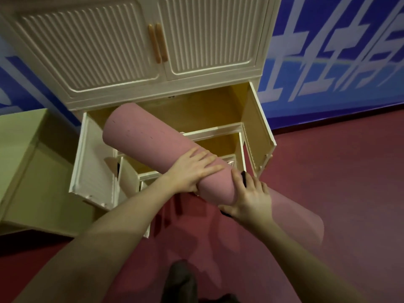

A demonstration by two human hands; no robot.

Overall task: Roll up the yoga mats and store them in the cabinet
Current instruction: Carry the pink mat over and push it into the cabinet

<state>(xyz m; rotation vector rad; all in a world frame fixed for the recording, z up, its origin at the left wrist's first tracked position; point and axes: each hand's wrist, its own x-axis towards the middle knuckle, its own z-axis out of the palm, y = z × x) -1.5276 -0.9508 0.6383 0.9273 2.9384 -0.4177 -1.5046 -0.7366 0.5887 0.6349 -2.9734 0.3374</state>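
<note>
A pink rolled yoga mat (153, 141) hangs tilted in front of the cream cabinet (166, 90), its far end pointing up and left into the open lower compartment (196, 110). My left hand (192, 169) grips the roll from above near its lower end, fingers spread across it and thumb underneath. At the near end of the roll, my right hand (249, 197) holds it with fingers curled around it; something black shows between those fingers. A faint pink blur trails to the right of that hand.
The lower left door (94, 158) and right door (258, 132) stand open; the upper doors are shut. A pale green box (26, 162) sits on the floor at the left. Red floor (328, 182) lies to the right, below a blue wall (328, 51).
</note>
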